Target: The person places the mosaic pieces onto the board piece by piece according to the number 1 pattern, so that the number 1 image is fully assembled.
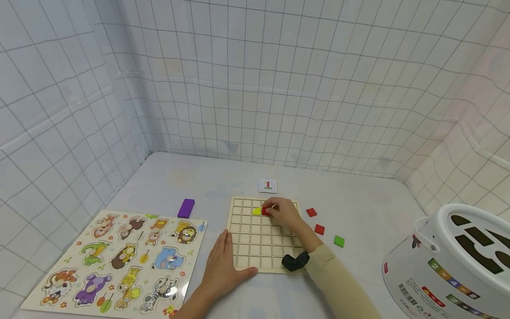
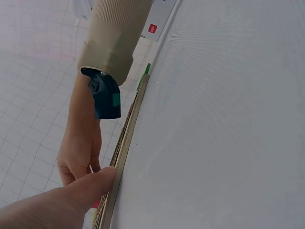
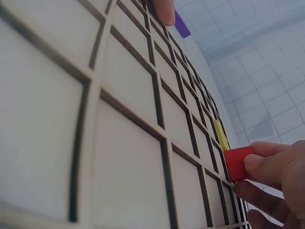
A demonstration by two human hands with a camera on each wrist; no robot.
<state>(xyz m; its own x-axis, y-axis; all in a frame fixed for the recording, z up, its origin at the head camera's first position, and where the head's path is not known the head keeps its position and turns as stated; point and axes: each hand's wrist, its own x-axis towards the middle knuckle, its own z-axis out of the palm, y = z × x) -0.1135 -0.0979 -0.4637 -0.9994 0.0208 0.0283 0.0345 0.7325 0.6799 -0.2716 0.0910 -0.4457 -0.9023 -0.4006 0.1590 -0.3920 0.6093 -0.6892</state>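
Note:
A wooden grid board (image 1: 255, 248) lies on the table, divided into square cells. My right hand (image 1: 283, 213) reaches over its upper part and pinches a red square tile (image 3: 237, 163) between thumb and fingers. The tile is tilted at a cell, right beside a yellow tile (image 1: 256, 211) that sits in the grid. With fingers straight, my left hand (image 1: 224, 266) rests along the board's left edge, its thumb at the near edge. Beyond the board lies a small pattern card (image 1: 268, 186) printed with a coloured grid.
Two loose red tiles (image 1: 319, 229) and a green tile (image 1: 339, 241) lie right of the board. An animal puzzle board (image 1: 135, 261) and a purple block (image 1: 186, 208) are at left. A white bucket (image 1: 422, 266) stands at right. Gridded cloth walls (image 1: 255, 110) enclose the table.

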